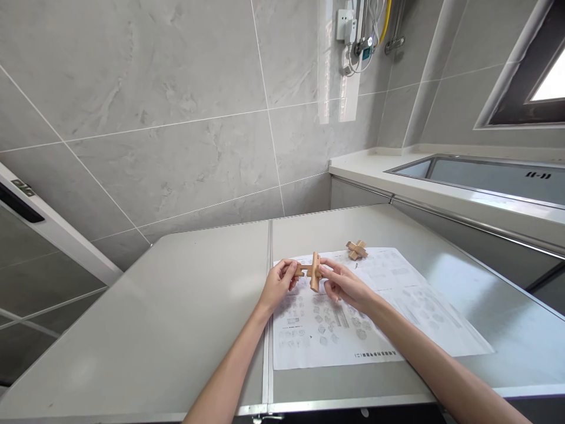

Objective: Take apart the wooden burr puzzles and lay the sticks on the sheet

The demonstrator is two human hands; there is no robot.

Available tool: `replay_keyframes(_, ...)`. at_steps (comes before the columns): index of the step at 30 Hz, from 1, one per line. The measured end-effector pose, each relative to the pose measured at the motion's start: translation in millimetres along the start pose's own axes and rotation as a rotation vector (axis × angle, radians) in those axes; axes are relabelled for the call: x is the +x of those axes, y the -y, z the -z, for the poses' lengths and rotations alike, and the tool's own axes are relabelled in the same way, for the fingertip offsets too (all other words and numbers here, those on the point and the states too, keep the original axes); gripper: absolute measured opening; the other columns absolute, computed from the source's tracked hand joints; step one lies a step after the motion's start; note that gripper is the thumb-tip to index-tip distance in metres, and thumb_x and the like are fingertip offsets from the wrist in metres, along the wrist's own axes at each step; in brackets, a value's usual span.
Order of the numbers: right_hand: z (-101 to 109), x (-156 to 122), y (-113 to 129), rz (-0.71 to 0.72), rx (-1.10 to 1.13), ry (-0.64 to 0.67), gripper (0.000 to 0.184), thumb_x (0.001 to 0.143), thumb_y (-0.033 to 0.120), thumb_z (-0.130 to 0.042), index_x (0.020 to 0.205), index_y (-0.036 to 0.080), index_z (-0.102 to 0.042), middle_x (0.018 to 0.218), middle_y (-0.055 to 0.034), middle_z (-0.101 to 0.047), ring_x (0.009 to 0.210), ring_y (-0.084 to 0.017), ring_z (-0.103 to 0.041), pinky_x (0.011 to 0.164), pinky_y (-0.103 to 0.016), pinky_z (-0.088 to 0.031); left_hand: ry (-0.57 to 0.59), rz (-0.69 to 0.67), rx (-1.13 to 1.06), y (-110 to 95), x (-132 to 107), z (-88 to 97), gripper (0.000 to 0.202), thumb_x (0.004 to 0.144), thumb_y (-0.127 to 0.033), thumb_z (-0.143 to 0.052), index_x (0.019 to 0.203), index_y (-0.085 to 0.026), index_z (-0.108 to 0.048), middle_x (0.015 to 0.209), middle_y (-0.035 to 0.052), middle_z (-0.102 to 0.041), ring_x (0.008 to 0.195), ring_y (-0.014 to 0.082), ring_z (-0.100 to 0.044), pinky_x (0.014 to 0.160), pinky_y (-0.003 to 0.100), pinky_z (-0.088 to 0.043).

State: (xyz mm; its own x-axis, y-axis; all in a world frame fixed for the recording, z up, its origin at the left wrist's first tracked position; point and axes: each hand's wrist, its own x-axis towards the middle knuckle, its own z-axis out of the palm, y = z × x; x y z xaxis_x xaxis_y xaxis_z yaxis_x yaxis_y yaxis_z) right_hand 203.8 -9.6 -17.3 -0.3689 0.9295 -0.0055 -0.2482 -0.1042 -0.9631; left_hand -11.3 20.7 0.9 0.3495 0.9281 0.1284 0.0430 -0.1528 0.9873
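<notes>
Both hands meet above a printed instruction sheet (318, 353) that lies on the folding table. My left hand (281, 281) is closed on the left end of a notched wooden puzzle piece (304, 270). A second wooden puzzle piece (315, 272) stands crosswise against the notched one, and my right hand (342, 281) pinches it from the right. The fingers cover part of the joint, so how far the pieces interlock cannot be made out. Beyond my right hand, near the sheet's far edge, sits a small cluster of crossed wooden pieces (356, 249).
The grey-white folding table (198, 330) has a metal seam (270, 294) running down its middle. A counter with a sink (494, 176) borders it at the right. Behind are a tiled wall (176, 118) and a power socket (344, 25); a white-framed door (57, 224) stands at the left.
</notes>
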Motion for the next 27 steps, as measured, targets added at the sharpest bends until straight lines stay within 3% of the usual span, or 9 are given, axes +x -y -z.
replay_keyframes(5,-0.3,0.3,-0.1,0.010,-0.021,-0.016,0.051,0.089,0.064,-0.070,0.121,0.024,-0.062,0.050,0.0081,-0.053,0.037,-0.008,-0.037,0.042,-0.023,-0.025,-0.004,-0.006,0.001,2.2,0.9,0.1,0.045,0.093,-0.061,-0.064,0.101,-0.016,-0.066,0.073,-0.0008,-0.053,0.061,0.0112,-0.048,0.054,0.023,-0.039)
replay_keyframes(10,-1.9,-0.5,1.3,0.032,-0.045,-0.024,0.053,0.088,0.065,-0.070,0.119,0.024,-0.061,0.048,0.0079,-0.054,0.035,-0.007,-0.034,0.042,-0.023,-0.020,-0.006,0.002,0.001,2.5,1.1,-0.6,0.046,0.093,-0.062,-0.064,0.101,-0.017,-0.066,0.073,-0.0010,-0.053,0.060,0.0112,-0.047,0.054,0.023,-0.039)
replay_keyframes(15,-1.8,0.8,-0.1,0.065,-0.034,-0.046,0.050,0.088,0.065,-0.072,0.115,0.024,-0.060,0.039,0.0138,-0.038,0.034,-0.006,-0.023,0.043,-0.023,-0.014,0.002,0.005,-0.006,4.2,2.1,0.5,0.047,0.092,-0.063,-0.064,0.103,-0.018,-0.067,0.076,-0.0007,-0.057,0.059,0.0106,-0.046,0.054,0.024,-0.038)
replay_keyframes(22,-0.5,1.0,1.0,0.097,0.007,-0.106,0.047,0.089,0.062,-0.073,0.112,0.024,-0.060,0.048,0.0142,-0.039,0.035,-0.004,-0.015,0.044,-0.025,-0.011,0.008,0.022,0.001,2.1,0.9,0.1,0.048,0.092,-0.063,-0.064,0.104,-0.017,-0.067,0.078,0.0007,-0.061,0.058,0.0097,-0.046,0.054,0.024,-0.037)
replay_keyframes(27,-0.4,1.5,4.5,0.067,0.066,-0.101,0.046,0.087,0.062,-0.074,0.109,0.023,-0.063,0.061,0.0088,-0.049,0.041,-0.005,-0.025,0.046,-0.025,-0.017,-0.038,0.033,-0.008,-0.9,1.2,1.0,0.048,0.090,-0.064,-0.065,0.102,-0.017,-0.068,0.075,0.0005,-0.061,0.056,0.0096,-0.047,0.055,0.025,-0.038)
